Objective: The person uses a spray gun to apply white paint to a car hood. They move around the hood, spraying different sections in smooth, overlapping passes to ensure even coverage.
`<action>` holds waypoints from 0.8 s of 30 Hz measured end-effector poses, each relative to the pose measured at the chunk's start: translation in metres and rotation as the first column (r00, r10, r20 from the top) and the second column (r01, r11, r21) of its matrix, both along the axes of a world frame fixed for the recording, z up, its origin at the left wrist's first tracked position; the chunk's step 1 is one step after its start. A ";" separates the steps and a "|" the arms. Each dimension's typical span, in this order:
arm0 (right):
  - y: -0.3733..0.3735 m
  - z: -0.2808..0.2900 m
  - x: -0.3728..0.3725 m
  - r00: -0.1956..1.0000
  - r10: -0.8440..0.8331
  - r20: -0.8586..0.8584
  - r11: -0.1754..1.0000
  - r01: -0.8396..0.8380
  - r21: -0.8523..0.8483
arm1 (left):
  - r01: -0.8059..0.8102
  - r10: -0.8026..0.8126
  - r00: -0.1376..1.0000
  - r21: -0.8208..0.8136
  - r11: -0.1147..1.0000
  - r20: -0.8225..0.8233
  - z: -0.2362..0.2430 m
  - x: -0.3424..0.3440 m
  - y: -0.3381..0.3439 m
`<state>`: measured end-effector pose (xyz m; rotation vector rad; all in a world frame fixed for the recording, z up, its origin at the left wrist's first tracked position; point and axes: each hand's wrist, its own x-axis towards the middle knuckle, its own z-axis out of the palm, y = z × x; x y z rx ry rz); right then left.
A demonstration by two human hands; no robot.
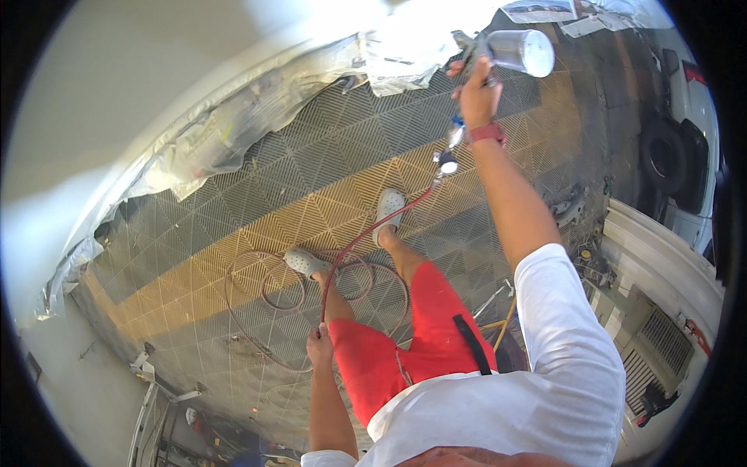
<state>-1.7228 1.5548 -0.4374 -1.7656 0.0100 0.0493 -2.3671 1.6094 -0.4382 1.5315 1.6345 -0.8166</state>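
Observation:
My right hand (480, 97) is closed on the grip of a spray gun (471, 48) at the top, raised beside brightly lit masked-off sheeting. A silver cylindrical cup (520, 53) is on the gun, and a round regulator (445, 162) hangs below its grip. A red air hose (377, 222) runs from the regulator down to my left hand (319, 342), which is closed around it beside my left thigh. More of the hose lies in loops on the floor around my feet.
Clear plastic sheeting (218, 136) lines the white wall (93, 93) ahead and to the left. The floor has grey and yellow tiles (179, 241). A vehicle with a dark tire (665, 156) stands at right, near a white unit with a grille (654, 350). Assorted items lie at lower left.

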 end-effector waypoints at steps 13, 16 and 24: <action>0.268 -0.017 -0.315 0.854 0.509 0.112 0.856 -0.516 0.045 | -0.180 0.180 0.970 0.014 0.984 -0.167 0.002 -0.220 0.045; 0.322 -0.008 -0.362 0.801 0.575 0.169 0.811 -0.585 0.014 | -0.221 0.222 0.958 0.029 0.975 -0.182 0.003 -0.256 0.054; 0.391 -0.001 -0.404 0.656 0.752 0.056 0.654 -0.754 0.056 | -0.237 0.244 0.945 0.055 0.970 -0.217 0.010 -0.268 0.066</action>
